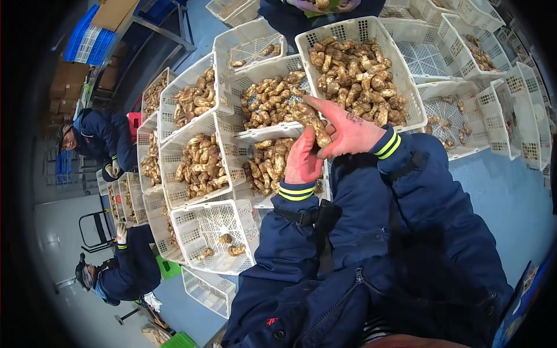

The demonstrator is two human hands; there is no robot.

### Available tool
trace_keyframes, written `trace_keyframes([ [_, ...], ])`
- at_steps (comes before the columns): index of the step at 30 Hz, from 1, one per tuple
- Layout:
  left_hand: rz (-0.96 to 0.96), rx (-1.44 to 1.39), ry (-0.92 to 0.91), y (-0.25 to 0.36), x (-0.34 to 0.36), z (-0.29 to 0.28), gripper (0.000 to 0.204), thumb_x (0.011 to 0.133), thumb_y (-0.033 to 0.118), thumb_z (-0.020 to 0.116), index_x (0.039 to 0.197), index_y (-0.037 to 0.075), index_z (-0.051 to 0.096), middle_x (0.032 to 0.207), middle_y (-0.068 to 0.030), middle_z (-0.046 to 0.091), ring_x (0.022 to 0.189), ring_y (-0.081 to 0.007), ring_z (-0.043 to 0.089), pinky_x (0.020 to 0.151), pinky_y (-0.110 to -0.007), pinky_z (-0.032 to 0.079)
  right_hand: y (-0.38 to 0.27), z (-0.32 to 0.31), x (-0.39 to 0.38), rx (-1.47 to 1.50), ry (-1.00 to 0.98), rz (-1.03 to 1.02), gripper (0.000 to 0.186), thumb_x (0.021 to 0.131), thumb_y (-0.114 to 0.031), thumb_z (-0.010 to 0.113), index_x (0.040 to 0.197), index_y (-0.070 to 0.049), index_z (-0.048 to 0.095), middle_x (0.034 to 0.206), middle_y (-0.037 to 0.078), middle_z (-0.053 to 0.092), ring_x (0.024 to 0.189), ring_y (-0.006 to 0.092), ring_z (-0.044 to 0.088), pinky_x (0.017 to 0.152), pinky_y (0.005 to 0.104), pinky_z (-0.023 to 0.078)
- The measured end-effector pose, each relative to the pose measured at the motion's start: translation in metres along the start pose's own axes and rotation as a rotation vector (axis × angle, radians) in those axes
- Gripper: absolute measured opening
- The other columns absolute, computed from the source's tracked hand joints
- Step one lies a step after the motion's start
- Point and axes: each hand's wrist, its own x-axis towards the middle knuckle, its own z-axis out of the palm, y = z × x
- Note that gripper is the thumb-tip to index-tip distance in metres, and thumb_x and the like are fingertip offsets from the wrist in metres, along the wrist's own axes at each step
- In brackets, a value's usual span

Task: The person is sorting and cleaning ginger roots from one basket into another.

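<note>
Partly covered, a brown mushroom [310,119] gripped in both pink-gloved hands [352,132], another worker [290,20] cut off by the top edge

Print [354,118] on R glove [347,136] & red jkt mark [271,321]: illeg.

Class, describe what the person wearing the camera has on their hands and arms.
Both the left hand and right hand wear pinkish-red gloves; the right glove has a dark printed marking. The navy sleeves have bright yellow stripes at the cuffs, and a dark strap on each.
</note>
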Motion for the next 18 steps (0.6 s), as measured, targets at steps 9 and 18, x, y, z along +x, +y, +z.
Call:
trace_keyframes([
  [9,-0.074,-0.143,0.147,-0.009,-0.004,-0.008,0.026,0.093,0.03,0.06,0.104,0.008,0.055,0.09,-0.0011,0.056,0.08,-0.0114,0.055,0.066,-0.026,0.046,0.017,0.015,0.008,-0.523,0.111,-0.199,0.093,0.062,-0.023,0.075,0.143,-0.007,0.031,0.138,0.021,0.041,0.127,0.0349,0.041,0.105,0.0414,0.036],
  [18,-0.061,-0.197,0.2,-0.017,-0.004,-0.01,0.023,0.092,0.022,0.062,0.107,0.006,0.058,0.096,-0.0023,0.06,0.081,-0.0115,0.057,0.068,-0.027,0.046,0.034,0.018,0.007,-0.507,0.106,-0.277,0.088,0.068,-0.028,0.073,0.143,-0.01,0.031,0.134,0.019,0.046,0.123,0.0347,0.046,0.102,0.0404,0.039],
])
